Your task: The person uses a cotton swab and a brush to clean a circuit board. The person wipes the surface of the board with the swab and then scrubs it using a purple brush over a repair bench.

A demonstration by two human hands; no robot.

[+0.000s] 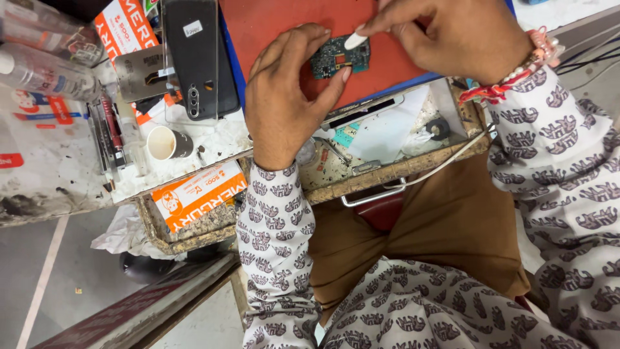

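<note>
Brown trousers and patterned sleeves fill the six o'clock foreground; beyond them an open wooden drawer [413, 169] holds scraps and a small black disc. Farther, on the red rubber work mat [284, 19], the left hand [284, 97] pinches a small green-blue circuit board [340, 57], thumb at its four o'clock corner and fingers curled over its nine o'clock edge. At one o'clock the right hand [452, 35] has its fingertips closed together on a small white tool tip [355, 41] touching the board's top. Such a board looks light, stiff and fragile, best gripped by its bare edges. At ten o'clock lie a dark phone back [191, 58] and a paper cup [166, 143].
</note>
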